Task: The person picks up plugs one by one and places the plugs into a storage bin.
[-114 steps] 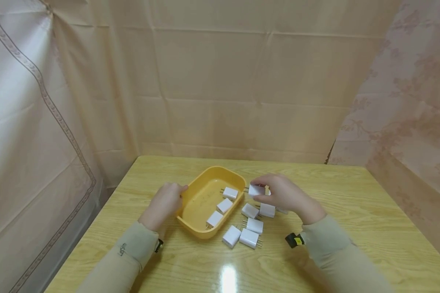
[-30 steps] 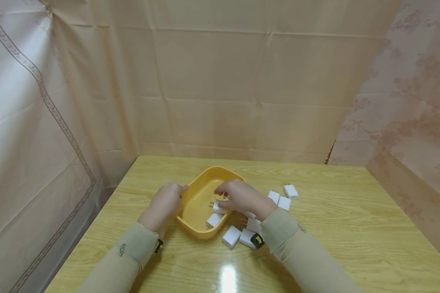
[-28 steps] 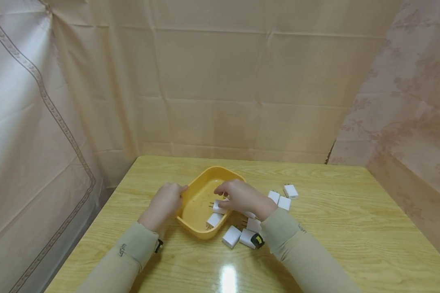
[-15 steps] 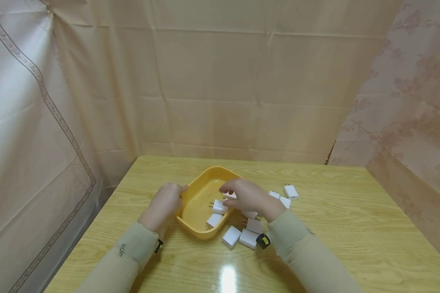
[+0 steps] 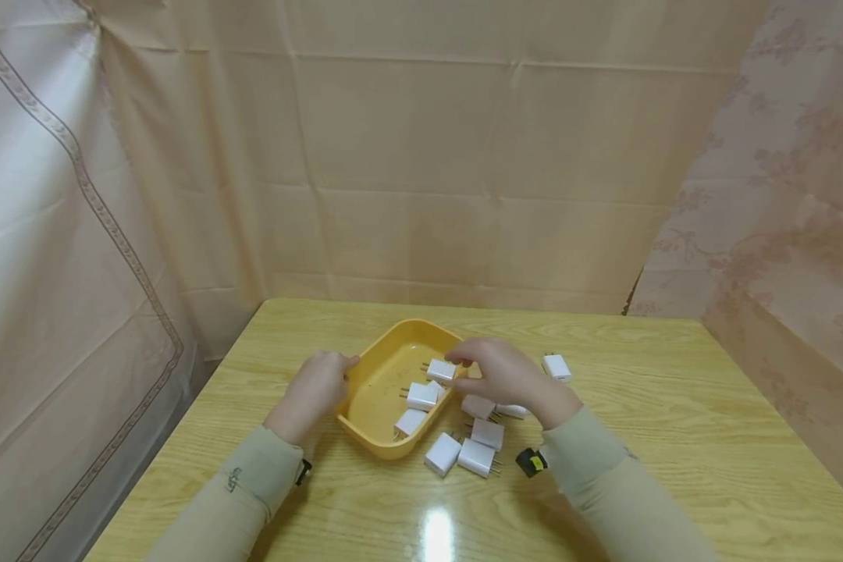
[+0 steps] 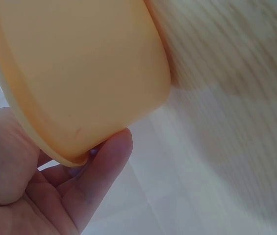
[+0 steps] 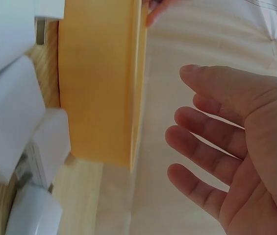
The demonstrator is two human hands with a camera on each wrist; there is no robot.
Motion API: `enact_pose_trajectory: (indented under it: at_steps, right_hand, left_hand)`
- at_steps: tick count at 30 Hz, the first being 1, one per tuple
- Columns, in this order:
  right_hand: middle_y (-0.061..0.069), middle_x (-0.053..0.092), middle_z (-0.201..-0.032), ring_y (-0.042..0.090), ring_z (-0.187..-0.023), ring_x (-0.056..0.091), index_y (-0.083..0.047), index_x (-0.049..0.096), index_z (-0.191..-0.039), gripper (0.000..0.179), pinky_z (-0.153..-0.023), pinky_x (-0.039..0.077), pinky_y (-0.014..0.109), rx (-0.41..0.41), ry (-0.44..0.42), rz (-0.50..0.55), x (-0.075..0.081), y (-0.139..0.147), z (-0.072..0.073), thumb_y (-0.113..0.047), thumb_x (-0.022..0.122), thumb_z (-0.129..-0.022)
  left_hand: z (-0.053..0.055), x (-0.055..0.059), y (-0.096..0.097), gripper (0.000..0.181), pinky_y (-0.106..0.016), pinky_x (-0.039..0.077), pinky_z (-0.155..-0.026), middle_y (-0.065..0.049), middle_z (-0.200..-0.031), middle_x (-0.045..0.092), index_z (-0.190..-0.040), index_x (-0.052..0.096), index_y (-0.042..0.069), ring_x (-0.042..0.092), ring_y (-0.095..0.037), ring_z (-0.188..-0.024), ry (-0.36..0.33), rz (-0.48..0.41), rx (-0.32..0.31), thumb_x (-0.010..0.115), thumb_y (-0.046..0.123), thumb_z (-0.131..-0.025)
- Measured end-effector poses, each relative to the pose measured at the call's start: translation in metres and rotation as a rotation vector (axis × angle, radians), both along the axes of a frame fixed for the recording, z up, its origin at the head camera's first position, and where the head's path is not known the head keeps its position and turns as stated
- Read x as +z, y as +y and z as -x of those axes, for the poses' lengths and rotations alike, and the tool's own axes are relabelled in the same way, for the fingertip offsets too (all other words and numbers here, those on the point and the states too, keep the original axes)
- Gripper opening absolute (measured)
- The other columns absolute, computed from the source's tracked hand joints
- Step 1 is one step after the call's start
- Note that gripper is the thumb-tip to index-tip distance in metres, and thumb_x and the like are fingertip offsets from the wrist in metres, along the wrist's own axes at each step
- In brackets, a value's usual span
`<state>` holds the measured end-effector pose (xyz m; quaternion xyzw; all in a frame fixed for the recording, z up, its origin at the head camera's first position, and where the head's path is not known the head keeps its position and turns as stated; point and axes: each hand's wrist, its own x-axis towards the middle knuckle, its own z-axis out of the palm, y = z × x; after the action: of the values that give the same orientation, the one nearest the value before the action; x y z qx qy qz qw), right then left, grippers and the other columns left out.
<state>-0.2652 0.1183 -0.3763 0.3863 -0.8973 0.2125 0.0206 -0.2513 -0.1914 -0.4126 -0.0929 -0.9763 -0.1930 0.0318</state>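
Note:
My left hand [image 5: 316,394] grips the left rim of a yellow plastic tray [image 5: 379,378]. In the left wrist view the fingers of that hand [image 6: 55,205] curl around the tray's edge [image 6: 89,63]. Several white plug-in chargers with metal prongs lie inside along its right side, among them one charger [image 5: 421,396] in the middle and another charger [image 5: 441,370] at the upper right. Above the right rim hovers my right hand [image 5: 509,378], fingers loosely bent. Seen from the right wrist, this hand [image 7: 270,142] holds nothing and is apart from the tray.
Several more chargers lie on the wooden table [image 5: 674,437] right of the tray, including a charger [image 5: 442,454] near the front. One charger [image 5: 556,367] lies farther right, beyond the right hand. A beige curtain [image 5: 407,172] hangs behind the table.
My right hand carried a charger from the table over the rim, let it go in the tray, and has drawn back rightward with nothing in it. The left hand has stayed put.

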Motion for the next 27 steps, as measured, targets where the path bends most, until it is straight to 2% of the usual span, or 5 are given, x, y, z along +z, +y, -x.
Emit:
enact_pose_trajectory:
  at_steps: [7,16,27]
  right_hand:
    - [0.005,0.072,-0.117,0.021,-0.104,0.064,-0.008,0.071,-0.124,0.038,-0.091,0.053,0.043,-0.061,0.003,-0.01,0.0,0.022,-0.003,-0.024,0.079,-0.091]
    - [0.005,0.071,-0.118,0.022,-0.103,0.065,-0.007,0.07,-0.125,0.038,-0.09,0.053,0.046,-0.092,0.04,0.014,0.002,0.048,-0.009,-0.022,0.079,-0.091]
    - [0.004,0.07,-0.12,0.021,-0.105,0.063,-0.006,0.068,-0.13,0.042,-0.088,0.053,0.047,-0.135,-0.008,0.052,0.003,0.074,-0.015,-0.022,0.077,-0.093]
  left_hand:
    - [0.0,0.001,0.001,0.04,-0.024,0.038,-0.044,-0.02,-0.133,0.062,-0.133,0.064,0.0,0.036,-0.012,-0.051,-0.021,-0.007,0.001,0.057,-0.008,-0.094]
    - [0.001,0.0,0.001,0.04,-0.025,0.039,-0.045,-0.021,-0.131,0.064,-0.133,0.064,0.0,0.037,-0.013,-0.05,-0.014,-0.002,0.002,0.058,-0.007,-0.094]
    - [0.0,0.001,0.0,0.04,-0.023,0.037,-0.044,-0.021,-0.13,0.064,-0.133,0.064,-0.001,0.035,-0.013,-0.05,-0.012,-0.004,-0.006,0.057,-0.008,-0.094]
